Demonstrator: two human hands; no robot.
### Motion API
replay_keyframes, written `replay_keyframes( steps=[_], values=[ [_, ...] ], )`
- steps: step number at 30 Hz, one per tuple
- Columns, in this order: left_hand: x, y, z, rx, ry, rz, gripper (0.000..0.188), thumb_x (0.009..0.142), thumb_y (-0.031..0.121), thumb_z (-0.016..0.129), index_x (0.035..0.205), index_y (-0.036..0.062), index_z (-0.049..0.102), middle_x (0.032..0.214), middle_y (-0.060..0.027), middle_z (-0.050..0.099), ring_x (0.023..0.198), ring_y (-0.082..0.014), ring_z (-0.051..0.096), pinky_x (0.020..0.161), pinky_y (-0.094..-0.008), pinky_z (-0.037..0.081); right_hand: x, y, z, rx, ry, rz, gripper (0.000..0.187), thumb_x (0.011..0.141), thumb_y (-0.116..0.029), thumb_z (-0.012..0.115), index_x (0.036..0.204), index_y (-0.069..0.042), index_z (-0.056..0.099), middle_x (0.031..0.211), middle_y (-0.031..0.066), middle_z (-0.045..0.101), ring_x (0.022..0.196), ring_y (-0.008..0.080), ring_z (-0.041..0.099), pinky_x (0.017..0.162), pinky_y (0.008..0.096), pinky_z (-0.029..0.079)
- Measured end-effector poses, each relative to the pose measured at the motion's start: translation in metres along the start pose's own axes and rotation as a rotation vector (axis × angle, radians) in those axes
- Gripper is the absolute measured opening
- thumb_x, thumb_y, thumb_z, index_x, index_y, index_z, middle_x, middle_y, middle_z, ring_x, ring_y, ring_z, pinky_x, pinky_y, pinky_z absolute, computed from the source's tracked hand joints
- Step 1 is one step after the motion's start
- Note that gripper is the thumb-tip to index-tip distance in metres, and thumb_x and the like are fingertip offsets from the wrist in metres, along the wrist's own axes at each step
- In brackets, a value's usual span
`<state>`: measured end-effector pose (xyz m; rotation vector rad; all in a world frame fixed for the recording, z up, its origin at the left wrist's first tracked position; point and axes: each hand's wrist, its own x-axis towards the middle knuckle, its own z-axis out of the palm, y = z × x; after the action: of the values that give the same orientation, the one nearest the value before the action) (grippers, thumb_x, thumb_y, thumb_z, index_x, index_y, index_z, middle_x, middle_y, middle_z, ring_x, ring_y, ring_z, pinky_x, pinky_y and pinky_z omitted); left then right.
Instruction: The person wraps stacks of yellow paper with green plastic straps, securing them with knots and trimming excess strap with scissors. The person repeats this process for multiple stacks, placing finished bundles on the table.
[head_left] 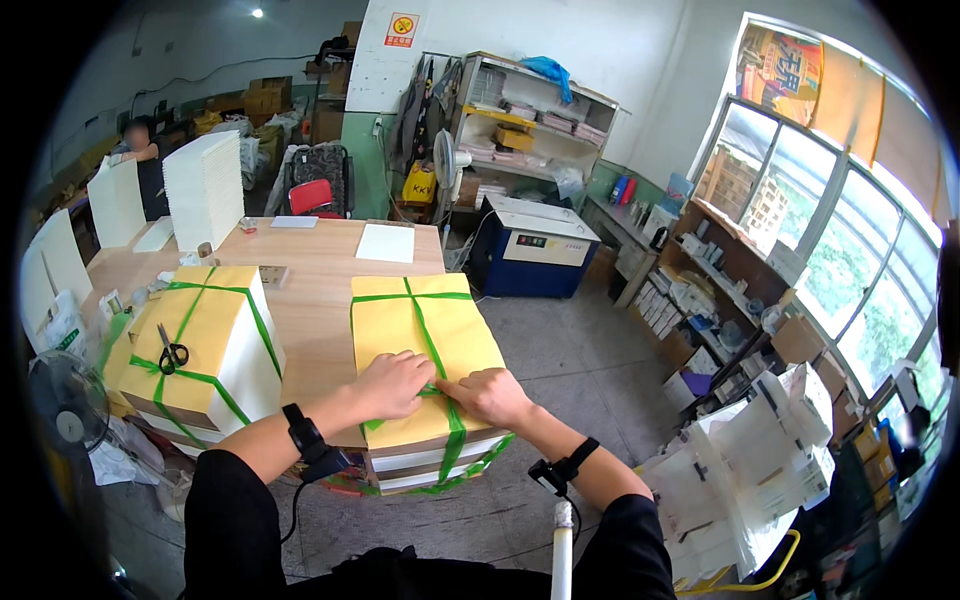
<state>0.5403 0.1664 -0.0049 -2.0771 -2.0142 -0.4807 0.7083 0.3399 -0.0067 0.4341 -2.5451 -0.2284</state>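
A tall stack of paper (400, 325) with a yellow cover sheet stands at the near edge of the table, bound crosswise with green packing ribbon (417, 322). My left hand (400, 384) and my right hand (488, 397) meet over its top, where the ribbon bands cross. The fingers of both are closed on the ribbon, with a short green piece showing between them. What the fingertips do there is partly hidden. To the left, a second yellow-topped stack (225, 300) is tied with the same ribbon. Black-handled scissors (173, 354) lie on it.
The wooden table (318, 258) bears tall white paper stacks (205, 190) and a white sheet (385, 243). A fan (68, 400) stands at the left. A blue-and-white machine (535, 245) is beyond the table; wrapped bundles (740, 470) sit at right. Another person (150, 165) is far left.
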Motion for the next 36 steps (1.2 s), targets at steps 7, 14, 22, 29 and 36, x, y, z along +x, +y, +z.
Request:
replay_keyframes(
  steps=[7,14,22,29,36],
  values=[
    [0.001,-0.047,-0.006,-0.850,-0.255,-0.150,0.043,0.098,0.035,0.060,0.068,0.0048,0.058,0.093,-0.0054,0.063,0.088,-0.0205,0.057,0.079,-0.0345,0.044,-0.001,0.005,-0.042,0.115,-0.222,0.321,0.018,0.087,-0.026,0.070,0.097,-0.011,0.073,0.071,0.0068,0.066,0.066,0.0275,0.067,0.060,0.0404,0.053],
    [0.036,-0.017,0.010,-2.082,-0.007,-0.599,0.031,0.104,0.028,0.050,0.078,0.0109,0.052,0.087,-0.0057,0.062,0.073,-0.0174,0.054,0.078,-0.0369,0.048,0.021,-0.007,-0.049,1.229,-0.171,0.623,0.041,0.100,-0.030,0.062,0.071,-0.001,0.059,0.067,0.0046,0.063,0.062,0.0156,0.057,0.064,0.0331,0.049],
    [0.036,-0.013,-0.011,-1.340,-0.222,-0.212,0.029,0.102,0.021,0.053,0.086,0.0004,0.065,0.096,-0.0078,0.066,0.080,-0.0152,0.061,0.076,-0.0292,0.049,0.035,-0.030,-0.022,0.418,-0.518,0.683,0.047,0.097,-0.045,0.055,0.077,-0.006,0.071,0.074,0.0188,0.069,0.073,0.0374,0.068,0.071,0.0452,0.054],
    [0.032,-0.023,-0.005,-1.289,-0.180,-0.437,0.031,0.105,0.026,0.048,0.108,0.0022,0.067,0.104,-0.0054,0.069,0.085,-0.0102,0.063,0.072,-0.0251,0.049,0.010,0.009,0.000,1.341,-0.124,1.144,0.046,0.100,-0.038,0.047,0.065,-0.008,0.055,0.050,0.0025,0.049,0.042,0.0132,0.042,0.043,0.0301,0.032],
    [0.045,0.004,0.001,-1.221,-0.333,-0.337,0.012,0.100,0.012,0.056,0.095,0.0033,0.063,0.079,0.0004,0.063,0.065,-0.0067,0.053,0.059,-0.0210,0.043,0.006,0.006,-0.006,1.379,0.007,1.215,0.041,0.099,-0.037,0.051,0.075,-0.004,0.060,0.053,0.0036,0.051,0.042,0.0122,0.043,0.041,0.0298,0.032]
  ],
)
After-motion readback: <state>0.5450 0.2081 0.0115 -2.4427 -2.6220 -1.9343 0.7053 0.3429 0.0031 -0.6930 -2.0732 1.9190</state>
